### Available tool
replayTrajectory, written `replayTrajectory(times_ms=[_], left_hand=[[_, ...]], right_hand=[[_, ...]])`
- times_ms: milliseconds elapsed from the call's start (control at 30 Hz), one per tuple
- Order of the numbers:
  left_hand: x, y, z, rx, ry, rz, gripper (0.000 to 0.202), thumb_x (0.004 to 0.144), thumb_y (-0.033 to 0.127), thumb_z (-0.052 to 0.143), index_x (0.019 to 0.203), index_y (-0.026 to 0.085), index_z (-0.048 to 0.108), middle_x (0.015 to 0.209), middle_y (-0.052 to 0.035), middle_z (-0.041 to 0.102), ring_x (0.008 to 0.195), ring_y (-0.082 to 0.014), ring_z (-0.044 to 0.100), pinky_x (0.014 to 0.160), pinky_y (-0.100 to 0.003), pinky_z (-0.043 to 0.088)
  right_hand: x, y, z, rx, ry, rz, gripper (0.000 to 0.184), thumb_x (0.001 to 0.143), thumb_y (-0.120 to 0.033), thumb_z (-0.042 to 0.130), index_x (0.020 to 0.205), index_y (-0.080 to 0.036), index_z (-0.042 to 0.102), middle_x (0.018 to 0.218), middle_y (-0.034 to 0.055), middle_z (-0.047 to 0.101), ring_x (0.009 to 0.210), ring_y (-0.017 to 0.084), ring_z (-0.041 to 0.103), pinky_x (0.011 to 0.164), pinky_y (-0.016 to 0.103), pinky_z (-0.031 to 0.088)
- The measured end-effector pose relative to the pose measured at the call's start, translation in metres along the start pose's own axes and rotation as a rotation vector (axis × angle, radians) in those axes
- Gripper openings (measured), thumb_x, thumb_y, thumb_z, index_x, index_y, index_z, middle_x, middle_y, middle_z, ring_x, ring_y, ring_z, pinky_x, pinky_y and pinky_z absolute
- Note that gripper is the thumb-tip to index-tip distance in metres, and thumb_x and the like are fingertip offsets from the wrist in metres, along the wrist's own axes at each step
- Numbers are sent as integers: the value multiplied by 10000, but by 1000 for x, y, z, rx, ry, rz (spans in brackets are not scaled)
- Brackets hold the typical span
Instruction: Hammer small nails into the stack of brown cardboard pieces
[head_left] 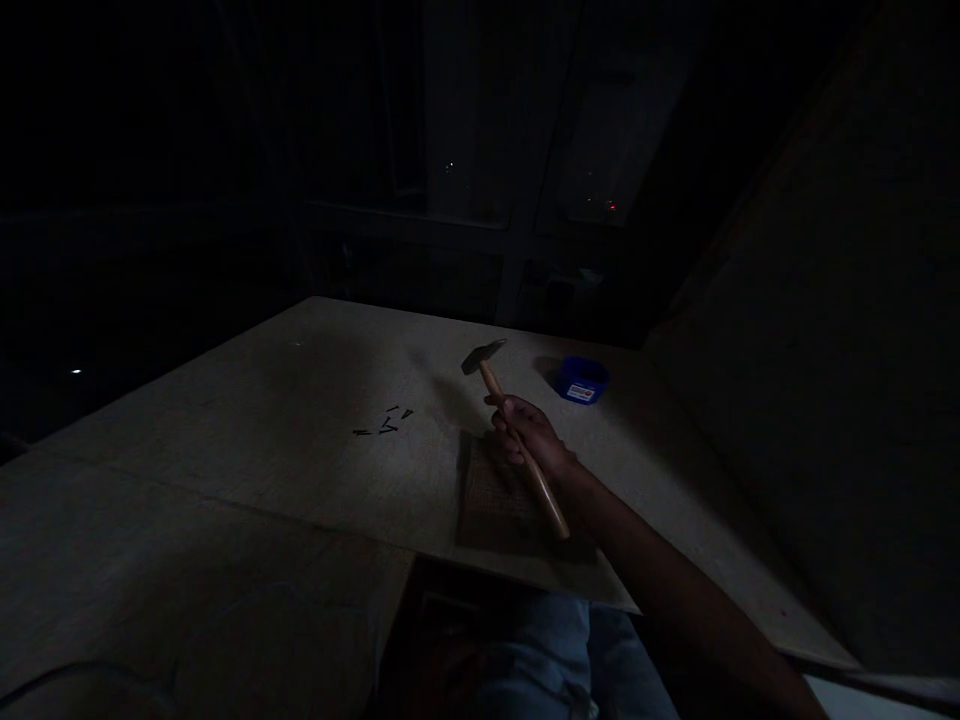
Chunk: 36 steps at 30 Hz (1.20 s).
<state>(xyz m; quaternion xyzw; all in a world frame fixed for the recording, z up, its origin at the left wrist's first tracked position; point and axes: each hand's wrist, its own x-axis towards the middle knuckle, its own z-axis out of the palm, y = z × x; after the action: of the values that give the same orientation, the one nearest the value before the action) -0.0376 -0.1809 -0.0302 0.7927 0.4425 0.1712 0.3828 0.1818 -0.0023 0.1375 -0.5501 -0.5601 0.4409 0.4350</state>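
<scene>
My right hand (534,436) is closed around the wooden handle of a hammer (546,500). The hammer is held up at a slant, its metal head at the upper left and the handle's end toward me. Below the hand lies a brown, flat, textured piece (487,500), partly covered by the hand and hammer; its exact kind is too dark to make out. Several nails (388,425) lie loose on the table to the left of the hammer. My left hand does not show.
The pale table (255,400) has a seam across its left part. A blue plastic tub (583,380) with a white label stands at the back right. A dark wall or panel (825,380) borders the right side. A cable (90,668) runs at the lower left. The room is very dark.
</scene>
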Motion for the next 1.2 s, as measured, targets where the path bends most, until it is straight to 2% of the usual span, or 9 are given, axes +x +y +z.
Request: replayTrajectory(times_ms=[100, 300, 467, 600, 667, 767, 900, 1067, 1200], left_hand=[[4, 1, -5, 28, -5, -29, 283, 920, 427, 528, 879, 352, 798, 887, -23, 769, 847, -225, 712, 803, -306, 587], [9, 8, -9, 92, 44, -119, 234, 855, 388, 590, 903, 343, 814, 957, -4, 801, 892, -199, 730, 856, -273, 581], [30, 46, -27, 2, 223, -85, 236, 872, 437, 599, 924, 334, 805, 963, -4, 799, 887, -193, 732, 866, -287, 588], [70, 86, -49, -110, 463, -13, 235, 860, 406, 612, 899, 247, 781, 898, -40, 780, 826, -189, 725, 748, -272, 593], [96, 93, -60, -115, 597, 6, 224, 859, 382, 609, 895, 227, 767, 896, -44, 770, 843, -189, 717, 791, -286, 581], [139, 82, -76, -127, 828, -41, 238, 842, 360, 596, 928, 193, 743, 925, -66, 761, 843, -200, 710, 787, -310, 574], [190, 43, -109, -134, 1048, -140, 312, 819, 294, 543, 1054, 144, 683, 1028, -126, 725, 905, -237, 697, 803, -370, 574], [209, 1, -157, 367, 949, -534, 488, 802, 241, 613, 1274, 118, 606, 1297, -212, 617, 1236, -364, 557, 1014, -519, 463], [195, -30, -178, 571, 747, -664, 475, 923, 377, 505, 1343, 168, 575, 1450, -188, 527, 1331, -389, 458, 1022, -564, 427]], right_hand=[[-54, 15, -53, 408, -99, 49, 487, 833, -635, 640, 1006, -180, 639, 593, -90, 452, 326, 29, 260, 267, 158, 235], [-123, 62, -124, 482, 102, 175, 440, 793, -587, 719, 943, -180, 650, 553, -96, 467, 293, 11, 235, 245, 138, 213], [-121, 101, -147, 700, 205, 136, 319, 805, -464, 762, 900, -195, 620, 492, -120, 420, 296, 15, 207, 251, 117, 217], [-109, 126, -147, 903, 186, 160, 351, 778, -394, 794, 711, -223, 495, 421, -137, 354, 269, 21, 185, 240, 121, 221], [-105, 136, -146, 929, 161, 169, 418, 780, -411, 787, 662, -236, 426, 394, -141, 314, 258, 28, 184, 236, 125, 224], [-102, 145, -150, 1000, 108, 180, 413, 792, -377, 788, 670, -238, 419, 404, -142, 330, 253, 26, 203, 239, 120, 233], [-102, 150, -156, 1196, 44, 204, 313, 810, -263, 785, 733, -227, 483, 480, -135, 431, 267, 9, 221, 243, 100, 234], [-102, 150, -155, 1218, -54, 259, 406, 858, -337, 749, 625, -221, 438, 398, -139, 311, 258, 17, 185, 242, 110, 249], [-103, 153, -151, 1189, 20, 239, 362, 843, -320, 768, 662, -223, 470, 430, -135, 350, 272, 15, 200, 252, 111, 258]])
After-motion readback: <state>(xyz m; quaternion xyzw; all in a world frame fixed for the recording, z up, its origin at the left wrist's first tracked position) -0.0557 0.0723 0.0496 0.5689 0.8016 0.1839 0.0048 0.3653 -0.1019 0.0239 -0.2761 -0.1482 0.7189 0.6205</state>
